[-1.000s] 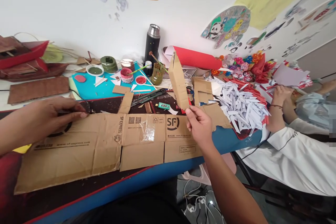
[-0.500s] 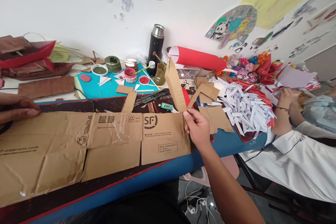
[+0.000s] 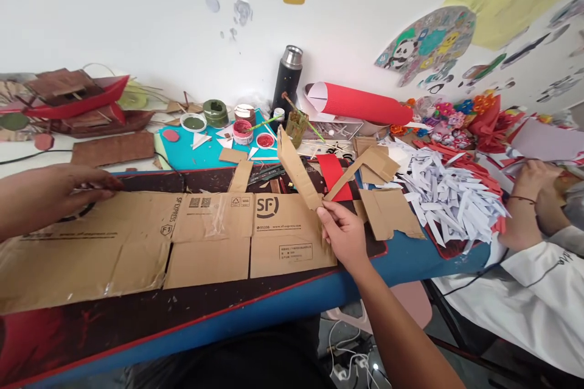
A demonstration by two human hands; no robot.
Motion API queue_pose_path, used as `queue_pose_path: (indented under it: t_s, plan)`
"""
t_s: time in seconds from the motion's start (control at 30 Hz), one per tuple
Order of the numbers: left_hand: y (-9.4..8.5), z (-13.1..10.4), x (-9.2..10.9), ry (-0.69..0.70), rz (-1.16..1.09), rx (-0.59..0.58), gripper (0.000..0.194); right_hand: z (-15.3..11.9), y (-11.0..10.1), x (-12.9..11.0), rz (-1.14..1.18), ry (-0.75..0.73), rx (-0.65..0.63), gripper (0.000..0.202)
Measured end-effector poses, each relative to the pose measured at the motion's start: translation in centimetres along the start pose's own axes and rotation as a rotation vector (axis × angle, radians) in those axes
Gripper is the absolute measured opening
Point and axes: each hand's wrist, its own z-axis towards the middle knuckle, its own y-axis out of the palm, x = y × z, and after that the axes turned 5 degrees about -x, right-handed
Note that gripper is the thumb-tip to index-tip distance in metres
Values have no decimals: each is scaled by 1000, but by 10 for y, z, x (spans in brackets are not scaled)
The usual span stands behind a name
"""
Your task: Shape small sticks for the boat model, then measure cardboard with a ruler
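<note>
A large flattened cardboard box (image 3: 210, 261) with SF printing lies along the table's front. Its right end is pinched by my right hand (image 3: 342, 234), beside a narrow cardboard flap (image 3: 298, 173) that stands up at a slant from the thumb and fingers. At the left, my left hand (image 3: 59, 194) hovers at or just over the box's back edge, fingers stretched forward and thumb apart; a dark curved object, partly hidden, shows beneath it. Behind the flap lies a red strip (image 3: 335, 176).
Paint jars (image 3: 243, 132), a black thermos (image 3: 287, 79) and a red paper roll (image 3: 365, 103) stand along the wall. Brown boat models (image 3: 77, 100) sit at the back left. White paper strips (image 3: 451, 194) are heaped near another person's hands (image 3: 529, 200).
The view has shifted left. The narrow flap leans further left in my right hand. My left hand shows more fully, and its thumb and fingers look further apart.
</note>
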Motion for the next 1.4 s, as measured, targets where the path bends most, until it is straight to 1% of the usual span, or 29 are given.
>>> queue_pose_path:
  t_s: [0.07, 0.1, 0.13, 0.17, 0.2, 0.23, 0.3, 0.33, 0.4, 0.43, 0.47, 0.5, 0.53, 0.57, 0.63, 0.7, 0.77, 0.87, 0.97, 1.07, 1.2, 1.3, 1.4]
  plan:
    - [-4, 6, -9, 22, -40, -200, 93, 1, 0, 5, 17, 30, 30, 41]
    - [-6, 8, -12, 14, -35, -233, 92, 1, -1, 7, 29, 49, 49, 44]
    - [-8, 9, -13, 15, -10, -247, 92, 2, -1, 10, 41, 68, 64, 46]
    - [-10, 8, -11, 22, 35, -223, 92, 2, -2, 12, 51, 84, 74, 48]
    - [-11, 5, -6, 33, 90, -171, 92, 2, -2, 14, 60, 98, 77, 50]
    - [-11, 1, 4, 70, 149, -106, 88, 2, -2, 16, 65, 107, 76, 51]
    - [-8, -10, 34, 153, 173, 37, 73, 3, -1, 18, 70, 111, 76, 52]
    - [-5, -16, 53, 217, 142, 46, 64, 3, -1, 19, 68, 107, 80, 51]
    - [7, -29, 97, 438, 33, -59, 48, 4, 1, 19, 52, 88, 81, 49]
    - [15, -34, 119, 517, -13, -113, 43, 5, 2, 18, 40, 73, 78, 48]
    - [25, -39, 139, 578, -51, -140, 41, 5, 2, 16, 29, 59, 70, 47]
    - [35, -43, 156, 635, -88, -123, 40, 6, 3, 14, 19, 45, 61, 46]
    - [45, -46, 171, 708, -115, -86, 40, 6, 3, 12, 12, 35, 50, 45]
    - [54, -48, 182, 742, -121, -78, 41, 6, 4, 9, 7, 28, 37, 44]
    - [71, -49, 195, 794, -115, -54, 41, 4, 6, 5, -16, 19, 4, 42]
    - [82, -48, 196, 830, -97, -31, 41, 2, 9, 2, -73, -8, -34, 37]
    - [87, -46, 192, 849, -67, -9, 41, 0, 12, 3, -152, -46, -61, 31]
    - [89, -46, 181, 858, -26, 8, 41, -1, 12, 8, -245, -71, -64, 29]
    - [88, -48, 173, 865, -35, 13, 43, 0, 5, 14, -276, -84, -33, 29]
    - [88, -49, 166, 866, -86, 34, 43, 1, -5, 19, -245, -73, -16, 31]
    - [89, -51, 158, 841, -110, 51, 42, 7, -15, 19, -107, -18, 12, 38]
    - [90, -52, 155, 835, -82, 49, 42, 17, -14, 17, -34, -6, 36, 42]
    - [89, -54, 154, 825, -80, 34, 43, 30, -7, 16, -23, -48, 54, 40]
